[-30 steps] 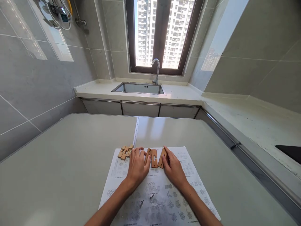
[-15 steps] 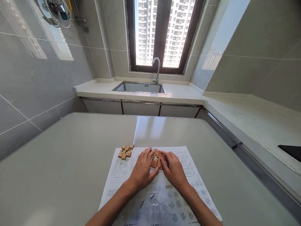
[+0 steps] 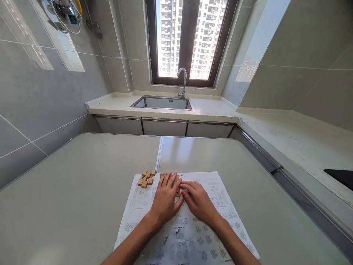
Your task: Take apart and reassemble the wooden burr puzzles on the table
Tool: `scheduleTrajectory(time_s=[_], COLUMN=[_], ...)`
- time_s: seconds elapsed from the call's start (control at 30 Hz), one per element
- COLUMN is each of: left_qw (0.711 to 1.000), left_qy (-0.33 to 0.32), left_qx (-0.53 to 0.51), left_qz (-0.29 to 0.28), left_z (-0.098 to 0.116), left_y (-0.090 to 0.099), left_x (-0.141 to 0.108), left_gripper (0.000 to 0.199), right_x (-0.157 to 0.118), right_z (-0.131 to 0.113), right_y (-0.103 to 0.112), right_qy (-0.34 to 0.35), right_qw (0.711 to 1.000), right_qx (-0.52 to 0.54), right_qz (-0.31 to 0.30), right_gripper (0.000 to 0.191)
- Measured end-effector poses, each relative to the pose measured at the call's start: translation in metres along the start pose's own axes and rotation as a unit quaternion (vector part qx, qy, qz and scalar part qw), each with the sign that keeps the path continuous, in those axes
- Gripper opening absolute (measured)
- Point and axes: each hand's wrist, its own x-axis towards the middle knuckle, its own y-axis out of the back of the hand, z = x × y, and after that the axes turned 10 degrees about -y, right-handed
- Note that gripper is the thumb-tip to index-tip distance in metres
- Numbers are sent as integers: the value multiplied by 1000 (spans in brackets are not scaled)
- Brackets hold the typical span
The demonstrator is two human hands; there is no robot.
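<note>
My left hand point(image 3: 164, 201) lies over a flat brown wooden puzzle point(image 3: 177, 192), its fingers bent across the top and its thumb at the near right corner. Most of the wood is hidden under that hand; a bit shows past the fingertips and along the right side. From the right, my right hand point(image 3: 200, 202) presses its fingertips against the same puzzle's right edge. Both hands rest on a printed paper sheet point(image 3: 135, 215) with small line drawings. Left of them, a cluster of interlocked lighter wooden blocks point(image 3: 146, 179) sits at the sheet's upper left corner.
The sheet lies on a broad pale table point(image 3: 77, 191) with a seam down its far half. Beyond are a counter point(image 3: 110, 106) with a sink point(image 3: 165, 103), a faucet point(image 3: 183, 81) and a window. Another counter point(image 3: 303, 143) runs along the right, bearing a dark object point(image 3: 340, 178).
The brown wooden puzzle has shifted left and is now mostly covered by my left hand. My right hand has moved slightly left, fingers drawn in at the puzzle's right edge.
</note>
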Motion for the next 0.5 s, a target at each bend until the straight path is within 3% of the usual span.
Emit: scheduleTrajectory(time_s=[0.13,0.5], left_qw=[999,997], left_qy=[21,44], left_qx=[33,38], left_qz=[3,53], left_z=[-1,-9], left_y=[2,2], left_x=[2,0], left_gripper=[36,39], right_x=[0,-2], right_z=[-3,3], right_y=[1,-3], right_qy=[15,-12], right_qw=[1000,1000], right_qx=[1,19], right_qz=[-15,1], right_gripper=[29,25])
